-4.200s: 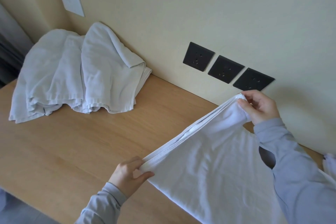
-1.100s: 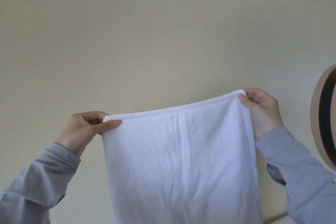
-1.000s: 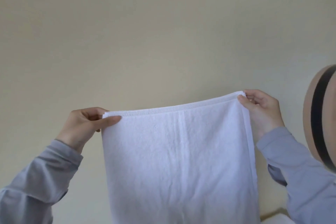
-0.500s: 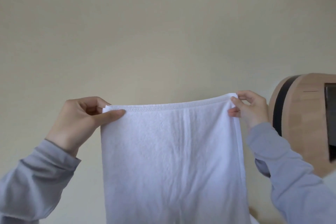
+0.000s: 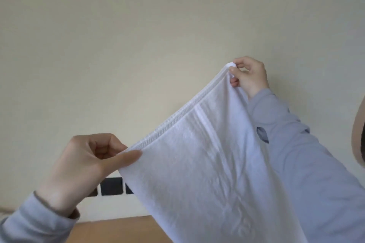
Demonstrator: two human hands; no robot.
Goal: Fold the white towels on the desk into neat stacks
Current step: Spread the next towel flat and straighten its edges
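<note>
A white towel [image 5: 207, 163], folded double, hangs in the air in front of the cream wall. My left hand [image 5: 85, 165] pinches its near top corner between thumb and fingers, low on the left. My right hand [image 5: 248, 77] pinches the far top corner, higher up and further right. The stitched top edge runs taut and slanted between the two hands. The towel's lower part runs out of the frame at the bottom. The other towels on the desk are out of view.
A strip of the wooden desk [image 5: 118, 229] shows at the bottom. Dark wall sockets [image 5: 111, 186] sit just above it, partly behind my left hand and the towel. A round wooden object [image 5: 358, 134] pokes in at the right edge.
The view has tipped down, bringing the desk and sockets into sight. My left hand has dropped and come nearer while my right hand stays high, so the towel's top edge now slants.
</note>
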